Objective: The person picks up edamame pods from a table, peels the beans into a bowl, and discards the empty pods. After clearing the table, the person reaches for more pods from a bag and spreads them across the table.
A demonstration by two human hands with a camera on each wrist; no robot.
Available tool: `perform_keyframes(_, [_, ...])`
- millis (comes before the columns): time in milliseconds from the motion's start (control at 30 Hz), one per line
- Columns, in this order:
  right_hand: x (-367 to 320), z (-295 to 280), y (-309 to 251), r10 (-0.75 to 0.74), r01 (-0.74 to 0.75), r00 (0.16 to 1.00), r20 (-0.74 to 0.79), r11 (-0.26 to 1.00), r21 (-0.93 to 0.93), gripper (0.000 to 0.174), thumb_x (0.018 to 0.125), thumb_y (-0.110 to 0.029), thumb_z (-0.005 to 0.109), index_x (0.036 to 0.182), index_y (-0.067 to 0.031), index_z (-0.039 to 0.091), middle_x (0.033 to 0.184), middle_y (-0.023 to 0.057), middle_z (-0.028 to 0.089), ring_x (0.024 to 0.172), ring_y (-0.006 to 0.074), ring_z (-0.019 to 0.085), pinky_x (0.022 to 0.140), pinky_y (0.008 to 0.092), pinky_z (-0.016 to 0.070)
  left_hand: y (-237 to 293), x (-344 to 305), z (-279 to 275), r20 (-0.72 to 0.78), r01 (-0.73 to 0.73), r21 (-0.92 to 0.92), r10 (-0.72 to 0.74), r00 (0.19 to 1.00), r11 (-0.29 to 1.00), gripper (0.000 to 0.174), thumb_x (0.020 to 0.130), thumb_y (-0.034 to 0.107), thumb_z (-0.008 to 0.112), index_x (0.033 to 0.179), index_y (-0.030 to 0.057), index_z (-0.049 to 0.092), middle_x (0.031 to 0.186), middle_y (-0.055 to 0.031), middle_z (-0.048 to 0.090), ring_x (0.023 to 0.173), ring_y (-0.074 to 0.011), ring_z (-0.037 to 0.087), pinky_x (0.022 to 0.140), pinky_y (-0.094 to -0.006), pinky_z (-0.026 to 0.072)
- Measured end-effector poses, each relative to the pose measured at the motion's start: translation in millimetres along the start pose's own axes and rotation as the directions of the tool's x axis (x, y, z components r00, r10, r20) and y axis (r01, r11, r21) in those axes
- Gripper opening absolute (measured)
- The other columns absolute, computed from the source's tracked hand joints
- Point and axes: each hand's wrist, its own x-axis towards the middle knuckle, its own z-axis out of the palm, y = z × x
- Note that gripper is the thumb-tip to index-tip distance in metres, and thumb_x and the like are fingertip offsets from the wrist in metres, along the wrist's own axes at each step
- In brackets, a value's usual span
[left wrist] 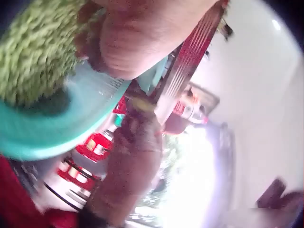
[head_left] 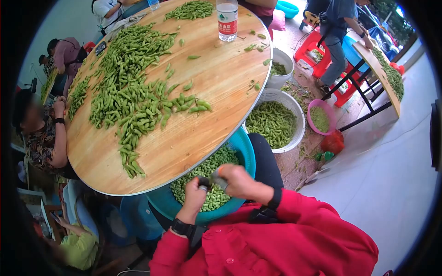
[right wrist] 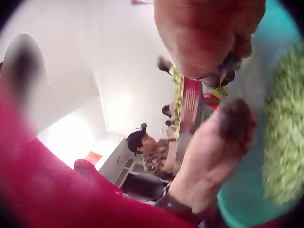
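Over a teal basin (head_left: 251,158) in the person's lap, both hands meet fingertip to fingertip. Shelled green beans (head_left: 215,200) fill much of the basin. The right hand (head_left: 241,181) pinches a small green soybean pod (right wrist: 219,92); its fingers (head_left: 221,180) wear a greyish cover. Close against it, the left hand (head_left: 195,198) is curled, with thumb and fingertips at the pod's other end. Dark covers are on its fingertips too. Blur and the fingers hide most of the pod in the left wrist view. A large heap of whole pods (head_left: 131,69) lies on the table.
The round wooden table (head_left: 202,133) overhangs the basin's far side. A water bottle (head_left: 227,25) stands on it. To the right on the floor are a white basket (head_left: 300,133) of pods and a pink basin (head_left: 330,110). Other people sit or stand around.
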Motion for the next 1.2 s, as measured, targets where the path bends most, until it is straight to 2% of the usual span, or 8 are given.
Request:
perform_keyframes(67, [-2.1, -32.0, 21.7, 0.088, -0.093, 0.98, -0.18, 0.995, -0.02, 0.01, 0.07, -0.002, 0.058, 0.08, -0.0009, 0.058, 0.074, 0.0171, 0.057, 0.069, 0.034, 0.056, 0.06, 0.0363, 0.0442, 9.8, 8.6, 1.7, 0.055, -0.221, 0.597, 0.236, 0.97, 0.771, 0.023, 0.071, 0.007, 0.054, 0.094, 0.0065, 0.057, 0.085, -0.014, 0.057, 0.083, -0.0314, 0.054, 0.072, -0.039, 0.0431])
perform_keyframes(233, [-23.2, -132.1, 71.3, 0.451, -0.532, 0.747, -0.488, 0.846, -0.032, 0.021, 0.079, -0.006, 0.056, 0.098, 0.0033, 0.058, 0.077, 0.0155, 0.062, 0.065, 0.0162, 0.057, 0.06, 0.0281, 0.0447, -20.6, 75.4, 35.1, 0.225, -0.379, 0.544, 0.306, 0.925, 0.748, 0.026, 0.07, 0.008, 0.06, 0.096, 0.0041, 0.057, 0.097, -0.018, 0.055, 0.089, -0.0338, 0.053, 0.074, -0.0399, 0.0424])
perform_keyframes(633, [-41.1, -122.4, 97.0, 0.648, -0.641, 0.677, -0.349, 0.752, 0.153, 0.018, 0.078, -0.006, 0.055, 0.093, 0.0034, 0.059, 0.072, 0.0022, 0.058, 0.068, 0.0071, 0.05, 0.062, 0.0219, 0.041, -63.1, 143.4, 99.9, 0.177, -0.4, 0.659, 0.386, 0.905, 0.637, 0.032, 0.065, 0.009, 0.061, 0.097, 0.0047, 0.054, 0.099, -0.0211, 0.055, 0.096, -0.037, 0.051, 0.085, -0.0432, 0.0391])
perform_keyframes(767, [-17.8, -113.9, 78.7, 0.571, -0.56, 0.774, -0.273, 0.819, 0.124, 0.017, 0.079, -0.007, 0.053, 0.092, 0.0024, 0.059, 0.07, 0.002, 0.058, 0.066, 0.0078, 0.052, 0.061, 0.023, 0.0421, -59.1, 122.7, 88.1, -0.007, -0.342, 0.377, 0.372, 0.928, 0.861, 0.029, 0.071, 0.012, 0.053, 0.1, 0.0068, 0.056, 0.095, -0.0203, 0.058, 0.091, -0.0366, 0.054, 0.083, -0.042, 0.041])
perform_keyframes(933, [15.5, -100.8, 39.1, 0.471, -0.421, 0.867, -0.164, 0.868, 0.265, 0.018, 0.08, -0.011, 0.056, 0.091, 0.0036, 0.059, 0.075, 0.0025, 0.059, 0.068, 0.0097, 0.054, 0.062, 0.0223, 0.0436, -29.1, 78.1, 51.9, 0.151, -0.328, 0.541, 0.295, 0.944, 0.775, 0.025, 0.076, 0.011, 0.051, 0.1, 0.0085, 0.058, 0.095, -0.0193, 0.058, 0.093, -0.035, 0.054, 0.085, -0.0419, 0.04])
perform_keyframes(1033, [34.7, -105.3, -10.5, 0.38, -0.263, 0.922, -0.077, 0.759, 0.596, 0.023, 0.076, -0.011, 0.061, 0.094, 0.0032, 0.058, 0.079, 0.0032, 0.057, 0.07, 0.0101, 0.053, 0.063, 0.0216, 0.044, 6.9, 35.6, 22.3, 0.148, -0.542, 0.581, 0.575, 0.804, 0.607, 0.021, 0.077, 0.014, 0.055, 0.097, 0.0072, 0.059, 0.087, -0.0154, 0.061, 0.087, -0.0324, 0.057, 0.078, -0.0393, 0.0443])
perform_keyframes(1133, [43.8, -115.9, -57.0, 0.223, -0.151, 0.974, -0.029, 0.745, 0.65, 0.03, 0.066, -0.009, 0.068, 0.091, 0.0035, 0.056, 0.083, 0.0053, 0.054, 0.073, 0.0106, 0.053, 0.061, 0.0214, 0.0447, 45.2, -18.3, -20.7, 0.114, -0.389, 0.348, 0.373, 0.921, 0.853, 0.021, 0.078, 0.016, 0.059, 0.096, 0.0054, 0.059, 0.082, -0.0115, 0.062, 0.072, -0.028, 0.06, 0.066, -0.0347, 0.0477])
perform_keyframes(1200, [45.4, -118.4, -82.2, 0.09, -0.014, 0.991, -0.095, 0.794, 0.608, 0.03, 0.062, -0.015, 0.069, 0.083, 0.0028, 0.057, 0.076, 0.0067, 0.055, 0.066, 0.0133, 0.054, 0.055, 0.0242, 0.0456, 83.4, -52.0, -48.5, -0.121, -0.422, 0.271, 0.465, 0.877, 0.865, 0.016, 0.075, 0.01, 0.059, 0.09, 0.0042, 0.061, 0.074, -0.01, 0.06, 0.063, -0.0265, 0.058, 0.057, -0.0338, 0.0462])
